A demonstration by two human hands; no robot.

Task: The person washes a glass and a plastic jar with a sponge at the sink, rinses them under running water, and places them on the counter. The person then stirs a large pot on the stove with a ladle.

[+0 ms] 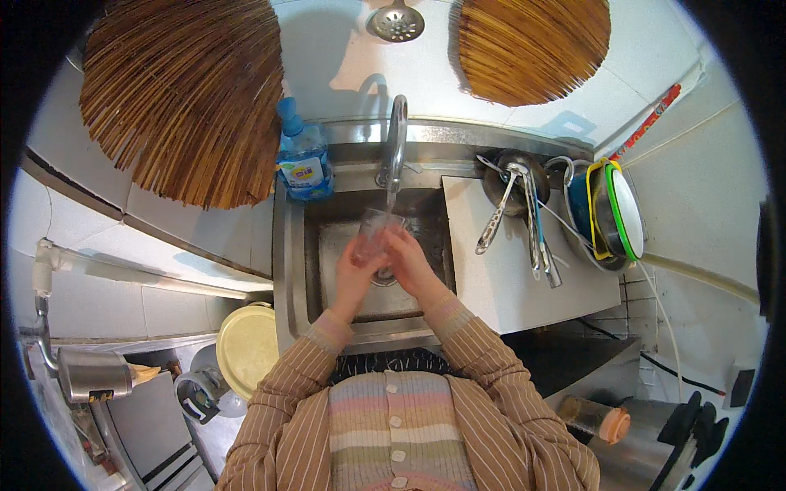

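A clear drinking glass is tilted under the running water of a chrome gooseneck faucet. My left hand grips the glass from its left and lower side. Against its right side lies my right hand, fingers curled around the glass near the rim. Both hands are slightly blurred and partly hide the glass. Below them is a stainless steel sink, its drain partly covered by my hands. The water stream falls at the glass's mouth.
A blue dish soap bottle stands behind the sink's left corner. On the white board at right lie ladles and other utensils with a dark pot. Nested basins lean against the right wall. A yellow round lid sits lower left.
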